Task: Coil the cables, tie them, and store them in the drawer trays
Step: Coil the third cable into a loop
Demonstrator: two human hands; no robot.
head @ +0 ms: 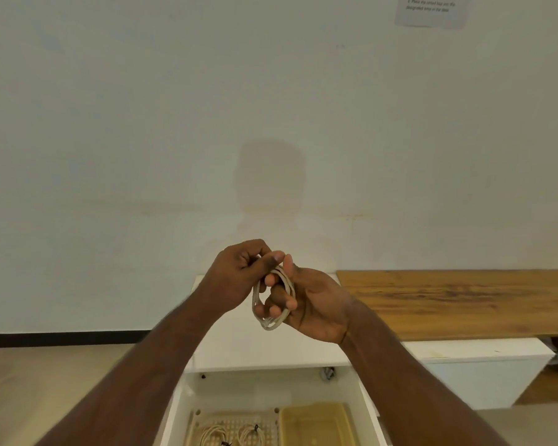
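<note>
A big white wall [174, 123] stands behind a wooden counter [464, 300]. Below, an open drawer [366, 403] holds trays [313, 423]. Up in front, the right hand [316, 304] and left hand [239, 275] both grip a coiled white cable [285, 284] tight.

Plain pale wall [142, 123], faintly stained and shadowed at centre. Printed notice [430, 9] fixed near its top right corner. Dark skirting [62, 338] along the wall's base, light floor [45, 387] below. Wooden top [464, 300] on white cabinet [480, 371], right.
</note>
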